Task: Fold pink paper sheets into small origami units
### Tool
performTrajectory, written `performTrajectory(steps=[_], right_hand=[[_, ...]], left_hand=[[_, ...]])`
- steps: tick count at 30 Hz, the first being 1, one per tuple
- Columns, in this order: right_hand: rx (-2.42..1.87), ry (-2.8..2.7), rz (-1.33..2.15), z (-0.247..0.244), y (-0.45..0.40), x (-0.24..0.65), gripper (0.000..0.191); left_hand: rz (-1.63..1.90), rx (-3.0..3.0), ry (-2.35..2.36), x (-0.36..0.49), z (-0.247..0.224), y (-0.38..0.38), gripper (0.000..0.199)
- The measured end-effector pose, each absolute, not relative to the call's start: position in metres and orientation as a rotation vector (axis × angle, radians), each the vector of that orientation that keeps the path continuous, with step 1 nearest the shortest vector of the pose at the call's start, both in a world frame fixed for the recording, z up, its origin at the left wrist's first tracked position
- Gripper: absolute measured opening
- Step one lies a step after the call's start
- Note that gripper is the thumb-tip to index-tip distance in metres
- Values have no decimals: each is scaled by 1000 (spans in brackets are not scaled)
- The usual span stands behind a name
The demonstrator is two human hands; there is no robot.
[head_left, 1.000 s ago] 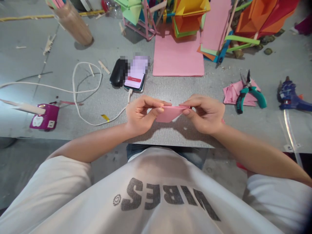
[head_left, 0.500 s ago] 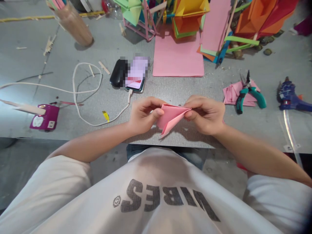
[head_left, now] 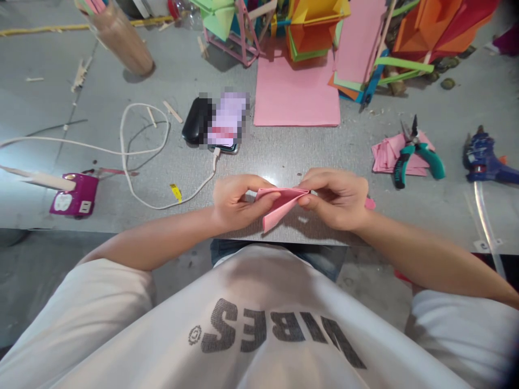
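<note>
A folded piece of pink paper (head_left: 279, 209) is held between both hands near the table's front edge. My left hand (head_left: 243, 202) pinches its left side, with the thumb lying across the paper's face. At the pointed right end, my right hand (head_left: 334, 199) grips the paper between thumb and fingers. One flap hangs down toward the edge of the table. Beyond the hands lies a flat pink sheet or stack (head_left: 295, 100). To the right, pliers with teal handles (head_left: 430, 159) rest on small folded pink pieces (head_left: 383, 155).
A phone (head_left: 227, 119) with a white cable and a black case (head_left: 197, 120) lie left of centre. A purple socket block (head_left: 77, 194) is at left, a blue glue gun (head_left: 484, 156) at right. Colourful paper constructions (head_left: 318, 27) and a brown cup (head_left: 125, 43) stand at the back.
Both hands have moved slightly left and toward the table's front edge with the pink paper. The paper has tilted, its upper edge is flatter, and my left thumb reaches further across it.
</note>
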State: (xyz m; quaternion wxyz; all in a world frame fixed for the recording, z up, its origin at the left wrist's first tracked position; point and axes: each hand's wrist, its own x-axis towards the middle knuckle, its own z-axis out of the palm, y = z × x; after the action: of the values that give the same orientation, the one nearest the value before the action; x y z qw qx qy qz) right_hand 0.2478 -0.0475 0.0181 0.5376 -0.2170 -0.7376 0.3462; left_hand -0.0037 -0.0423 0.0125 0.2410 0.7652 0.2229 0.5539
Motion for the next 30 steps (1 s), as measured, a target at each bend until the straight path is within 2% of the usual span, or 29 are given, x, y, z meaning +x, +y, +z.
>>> performTrajectory(steps=[3,8,12,15,21,26,30], right_hand=[[-528,-1753,834,18,-49,248,12],[-513,-1745,845,18,-49,247,15],[-536,-1750,831,18,-50,245,14],[-579,-1763,834,18,-51,244,20],[-534,-1770,879,21,-57,239,15],[-547,-1757,937,26,-63,238,8],[-585,-1743,998,22,-66,239,11]], left_hand=[[1511,2073,630,-4,9,-45,12],[1594,2105,695,-3,13,-47,2],[1526,2092,629,1,17,-48,7],[1601,2067,581,6,18,-47,13],[1630,2133,561,13,24,-47,7],[1703,2095,575,14,24,-51,20],[1717,2118,556,13,18,-50,28]])
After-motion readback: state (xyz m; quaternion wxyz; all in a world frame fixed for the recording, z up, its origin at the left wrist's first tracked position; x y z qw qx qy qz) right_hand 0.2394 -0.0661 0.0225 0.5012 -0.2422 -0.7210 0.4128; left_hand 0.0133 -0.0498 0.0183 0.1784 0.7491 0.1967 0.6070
